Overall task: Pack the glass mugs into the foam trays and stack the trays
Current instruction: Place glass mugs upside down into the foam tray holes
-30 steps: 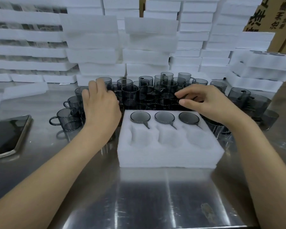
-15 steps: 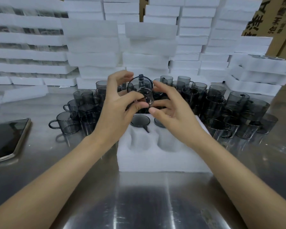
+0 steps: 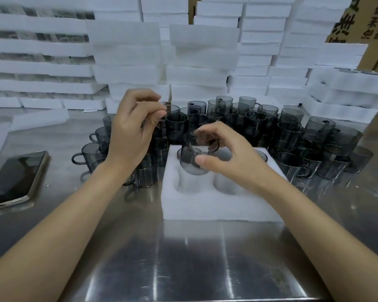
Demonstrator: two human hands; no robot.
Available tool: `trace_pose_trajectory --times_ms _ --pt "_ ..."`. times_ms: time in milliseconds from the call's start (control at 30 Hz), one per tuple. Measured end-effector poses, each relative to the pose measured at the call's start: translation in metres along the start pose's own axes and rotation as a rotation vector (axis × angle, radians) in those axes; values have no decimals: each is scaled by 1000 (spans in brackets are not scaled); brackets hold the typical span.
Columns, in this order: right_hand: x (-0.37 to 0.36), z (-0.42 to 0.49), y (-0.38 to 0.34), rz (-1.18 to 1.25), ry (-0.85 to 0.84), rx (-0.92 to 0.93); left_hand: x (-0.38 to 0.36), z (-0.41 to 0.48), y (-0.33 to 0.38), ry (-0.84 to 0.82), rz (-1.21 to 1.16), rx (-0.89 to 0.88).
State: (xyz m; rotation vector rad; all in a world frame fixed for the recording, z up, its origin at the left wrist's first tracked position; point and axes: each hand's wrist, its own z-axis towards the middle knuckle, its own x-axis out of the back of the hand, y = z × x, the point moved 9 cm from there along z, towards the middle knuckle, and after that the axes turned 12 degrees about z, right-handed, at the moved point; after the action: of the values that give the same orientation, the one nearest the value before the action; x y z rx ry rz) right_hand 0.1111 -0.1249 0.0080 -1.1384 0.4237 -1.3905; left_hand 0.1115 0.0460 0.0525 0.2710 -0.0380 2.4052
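Note:
A white foam tray (image 3: 207, 207) lies on the steel table in front of me. Its back row holds smoky glass mugs lying on their sides, partly hidden by my hand. My right hand (image 3: 229, 159) grips one tilted grey glass mug (image 3: 189, 159) just above the tray's front-left pocket. The front-middle pocket (image 3: 226, 184) has nothing in it. My left hand (image 3: 135, 129) hovers to the left above the loose mugs, fingers curled with fingertips meeting the thumb; I see nothing held. Several loose mugs (image 3: 288, 131) crowd behind and beside the tray.
A phone (image 3: 13, 178) lies face up at the left table edge. Tall stacks of foam trays (image 3: 127, 62) wall off the back, with more trays (image 3: 347, 92) at the right. A cardboard box (image 3: 362, 20) stands at the far right.
Both hands lifted one mug from the cluster. Now my right hand alone has carried it down over the tray's front-left pocket, and my left hand has let go and drawn back left.

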Motion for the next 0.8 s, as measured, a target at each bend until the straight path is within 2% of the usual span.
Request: trace_pose_trajectory --times_ms 67,200,300,367,467,667,733,800 --pt "-9 -1 5 -38 -94 -42 -4 -6 -11 -23 104 47" --pt "-21 -6 6 -57 -248 -58 -4 -16 -46 -21 49 409" --pt "-25 -8 1 -54 -290 -16 -3 -24 -69 -12 30 610" --pt "-25 -6 0 -55 -267 10 -4 -28 -79 -46 53 673" --pt "-23 -5 -1 -45 -236 28 -3 -28 -83 -116 154 658" --pt "-26 -7 6 -112 -278 -37 -9 -21 -81 -347 382 489" --pt "-26 -7 7 -121 -275 -39 -14 -19 -83 -454 364 459" --pt "-27 -7 10 -119 -289 -51 -23 -19 -81 -634 331 396"
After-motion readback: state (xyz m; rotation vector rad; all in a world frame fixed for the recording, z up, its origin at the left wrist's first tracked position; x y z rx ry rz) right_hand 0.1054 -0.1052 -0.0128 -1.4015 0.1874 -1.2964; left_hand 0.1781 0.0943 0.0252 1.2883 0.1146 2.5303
